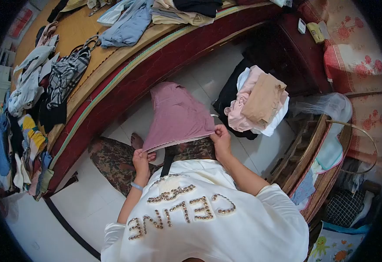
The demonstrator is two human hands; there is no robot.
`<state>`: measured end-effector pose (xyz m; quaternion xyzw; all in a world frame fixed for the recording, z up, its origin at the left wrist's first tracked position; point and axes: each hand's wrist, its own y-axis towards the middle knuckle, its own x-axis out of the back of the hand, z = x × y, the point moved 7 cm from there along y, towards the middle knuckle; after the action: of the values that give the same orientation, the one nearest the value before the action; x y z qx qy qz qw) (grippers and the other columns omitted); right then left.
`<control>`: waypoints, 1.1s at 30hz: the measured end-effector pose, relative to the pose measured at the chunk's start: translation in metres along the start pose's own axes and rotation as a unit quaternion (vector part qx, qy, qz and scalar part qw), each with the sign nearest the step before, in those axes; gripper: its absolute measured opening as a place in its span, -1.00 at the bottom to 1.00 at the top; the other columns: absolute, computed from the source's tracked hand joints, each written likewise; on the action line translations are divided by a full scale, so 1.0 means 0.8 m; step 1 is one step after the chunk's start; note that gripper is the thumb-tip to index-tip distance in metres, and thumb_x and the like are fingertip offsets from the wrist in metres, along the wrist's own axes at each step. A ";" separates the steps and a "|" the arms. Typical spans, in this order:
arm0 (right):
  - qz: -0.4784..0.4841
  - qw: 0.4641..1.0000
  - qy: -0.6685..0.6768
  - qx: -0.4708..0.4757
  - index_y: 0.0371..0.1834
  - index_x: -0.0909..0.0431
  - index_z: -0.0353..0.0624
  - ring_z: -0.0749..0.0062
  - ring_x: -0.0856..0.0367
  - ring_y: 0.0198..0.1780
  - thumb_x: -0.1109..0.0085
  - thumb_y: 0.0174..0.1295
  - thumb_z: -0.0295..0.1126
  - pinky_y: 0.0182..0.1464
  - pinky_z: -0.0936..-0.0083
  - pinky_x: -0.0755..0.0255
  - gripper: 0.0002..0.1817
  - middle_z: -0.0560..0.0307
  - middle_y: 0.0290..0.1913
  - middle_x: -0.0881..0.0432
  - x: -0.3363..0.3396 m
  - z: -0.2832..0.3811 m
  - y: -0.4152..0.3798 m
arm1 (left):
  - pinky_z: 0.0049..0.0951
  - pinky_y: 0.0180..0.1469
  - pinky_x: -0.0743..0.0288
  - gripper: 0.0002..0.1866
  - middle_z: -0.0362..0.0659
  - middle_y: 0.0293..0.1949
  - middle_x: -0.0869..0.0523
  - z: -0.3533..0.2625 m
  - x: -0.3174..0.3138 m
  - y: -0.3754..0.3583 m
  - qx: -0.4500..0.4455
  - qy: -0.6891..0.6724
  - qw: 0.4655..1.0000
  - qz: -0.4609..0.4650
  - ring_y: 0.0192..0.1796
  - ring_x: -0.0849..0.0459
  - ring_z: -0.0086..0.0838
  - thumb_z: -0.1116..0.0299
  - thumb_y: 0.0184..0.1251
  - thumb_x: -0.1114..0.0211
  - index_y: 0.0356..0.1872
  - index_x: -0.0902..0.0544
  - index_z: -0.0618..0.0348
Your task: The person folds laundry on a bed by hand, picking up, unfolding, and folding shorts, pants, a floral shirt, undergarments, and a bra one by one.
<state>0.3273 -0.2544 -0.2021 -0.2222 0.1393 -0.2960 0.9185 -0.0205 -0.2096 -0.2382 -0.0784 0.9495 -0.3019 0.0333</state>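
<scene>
A mauve garment [178,114] hangs stretched out over my lap, its pale-edged hem towards me; the exact kind is hard to tell. My left hand [143,159], with a pale bangle on the wrist, pinches the hem's left corner. At the right corner of that hem, the fingers of my right hand [221,142] are closed on the cloth. Just beyond my right hand, a stack of folded clothes [263,100] has a tan piece on top, with pink, white and black ones under it.
A wooden bed board [99,56] with a dark red side holds several heaps of clothes [127,22]. To my right stands a wooden basket [302,161] with a curved handle, beside a dark red cabinet [298,54]. White floor tiles [204,74] show between.
</scene>
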 end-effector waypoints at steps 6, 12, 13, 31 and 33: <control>0.040 0.990 -0.005 0.132 -0.26 -0.42 -0.17 0.74 -0.40 -0.29 -0.03 0.07 -0.73 -0.21 0.75 -0.29 -0.77 0.37 -0.34 -0.41 -0.010 0.009 -0.008 | -0.49 -0.30 -0.65 -0.90 -0.13 -0.35 -0.62 -0.003 0.003 0.002 -0.032 -0.009 0.999 0.005 -0.35 -0.71 -0.41 0.53 0.35 -0.11 -0.20 -0.38 0.22; 0.042 0.991 -0.004 0.129 -0.18 -0.40 -0.18 0.71 -0.40 -0.28 -0.05 0.09 -0.72 -0.20 0.75 -0.31 -0.74 0.32 -0.29 -0.43 -0.011 0.021 -0.011 | -0.53 -0.34 -0.59 -0.87 -0.23 -0.43 -0.55 -0.011 0.002 -0.001 -0.083 0.012 0.997 0.001 -0.40 -0.67 -0.50 0.59 0.27 -0.14 -0.26 -0.38 0.18; 0.037 0.993 -0.018 0.114 -0.15 -0.40 -0.18 0.70 -0.42 -0.27 -0.06 0.10 -0.71 -0.18 0.74 -0.32 -0.73 0.31 -0.28 -0.44 -0.006 0.016 -0.010 | -0.55 -0.36 -0.57 -0.86 -0.24 -0.45 -0.54 -0.015 0.002 -0.003 -0.090 0.015 0.996 -0.004 -0.41 -0.66 -0.52 0.60 0.26 -0.15 -0.28 -0.38 0.17; -0.053 0.977 -0.139 0.151 -0.08 -0.58 -0.18 0.71 -0.38 -0.41 -0.18 0.20 -0.50 -0.39 0.73 -0.26 -0.79 0.32 -0.41 -0.51 0.070 0.076 0.069 | -0.53 -0.27 -0.47 -0.74 -0.20 -0.43 -0.54 -0.111 0.042 -0.021 -0.278 0.237 0.914 -0.175 -0.39 -0.54 -0.53 0.71 -0.01 -0.18 -0.24 -0.48 0.26; -0.064 0.972 -0.173 0.145 -0.10 -0.58 -0.19 0.70 -0.40 -0.41 -0.21 0.23 -0.45 -0.41 0.73 -0.27 -0.81 0.33 -0.41 -0.52 0.078 0.090 0.061 | -0.56 -0.25 -0.47 -0.71 -0.22 -0.41 -0.56 -0.108 0.047 -0.018 -0.267 0.182 0.931 -0.169 -0.37 -0.55 -0.56 0.72 -0.01 -0.16 -0.20 -0.50 0.27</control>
<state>0.4280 -0.2334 -0.1715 -0.1432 -0.0808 -0.3279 0.9303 -0.0654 -0.1784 -0.1598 -0.1870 0.9577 -0.0479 -0.2133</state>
